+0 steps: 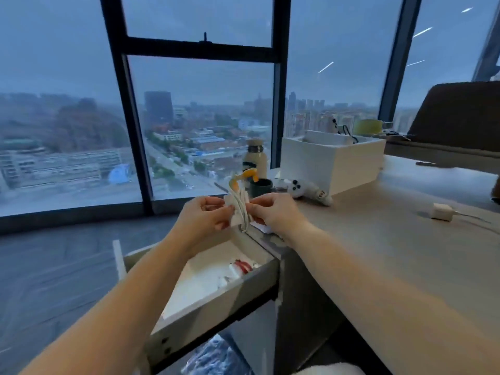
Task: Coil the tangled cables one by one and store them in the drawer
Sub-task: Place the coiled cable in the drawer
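I hold a coiled white cable [239,205] with orange-tipped ends upright above the open drawer [216,296]. My left hand [205,216] pinches the bundle from the left and my right hand [273,211] pinches it from the right, both around a white band at its middle. The drawer is pulled out to the left of the desk [392,253] and holds a red and white item [242,266]. A white charger block [442,211] with a thin cable lies on the desk to the right.
On the desk stand a white box [338,161], a plush toy [308,191], a dark cup [261,187] and a beige bottle [255,161]. A brown chair back [457,115] is at the far right. Floor-to-ceiling windows are ahead.
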The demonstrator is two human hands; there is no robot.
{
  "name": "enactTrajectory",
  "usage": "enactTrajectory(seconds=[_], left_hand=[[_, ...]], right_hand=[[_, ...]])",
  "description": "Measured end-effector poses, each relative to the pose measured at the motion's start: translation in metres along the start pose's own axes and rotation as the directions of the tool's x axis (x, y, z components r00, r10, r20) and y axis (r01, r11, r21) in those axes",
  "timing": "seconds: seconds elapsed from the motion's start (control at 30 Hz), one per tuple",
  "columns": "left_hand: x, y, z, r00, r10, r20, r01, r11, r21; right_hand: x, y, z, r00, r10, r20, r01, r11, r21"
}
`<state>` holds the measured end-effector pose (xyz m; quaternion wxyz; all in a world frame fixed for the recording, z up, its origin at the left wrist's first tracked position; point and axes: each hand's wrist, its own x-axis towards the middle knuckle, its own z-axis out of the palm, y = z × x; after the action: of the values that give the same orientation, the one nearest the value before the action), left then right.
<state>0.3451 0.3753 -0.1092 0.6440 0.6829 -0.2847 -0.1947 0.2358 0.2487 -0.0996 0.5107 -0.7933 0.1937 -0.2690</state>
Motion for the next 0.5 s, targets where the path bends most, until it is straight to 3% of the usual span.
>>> enactTrajectory(seconds=[0.27, 0.5], left_hand=[[0.0, -0.073, -0.057, 0.962, -0.249, -0.115, 0.254, 0.967, 0.029], [0.036, -0.143, -0.06, 0.846, -0.481, -0.231, 0.498, 0.867, 0.022]], right_hand=[[0.025, 0.051, 0.093, 0.973, 0.113, 0.202, -0.098, 0.992, -0.08], [0.054, 0.108, 0.133, 0.86, 0.378, 0.344, -0.213, 0.877, -0.432]])
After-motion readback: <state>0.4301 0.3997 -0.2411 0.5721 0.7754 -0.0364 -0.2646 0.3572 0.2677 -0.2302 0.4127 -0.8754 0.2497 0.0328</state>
